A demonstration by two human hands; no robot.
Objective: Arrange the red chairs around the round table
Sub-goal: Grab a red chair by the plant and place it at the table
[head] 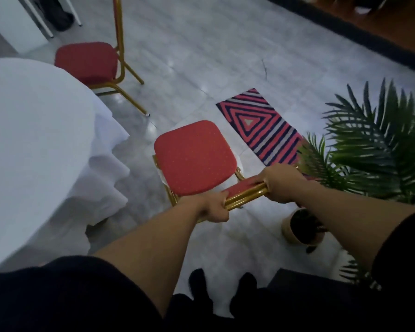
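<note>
A red chair [194, 157] with a gold metal frame stands in front of me, its seat facing away, a short way right of the round table [31, 144] draped in white cloth. My left hand [212, 208] grips the left end of the chair's top back rail. My right hand [282, 183] grips the right end of the same rail. A second red chair [86, 62] stands farther off at the table's far edge, its seat tucked toward the cloth.
A potted palm [374, 149] in a pale pot [297, 230] crowds the right side, close to my right arm. A striped red, navy and white rug [261, 127] lies on the pale tiled floor beyond the chair. White furniture legs stand at the top left.
</note>
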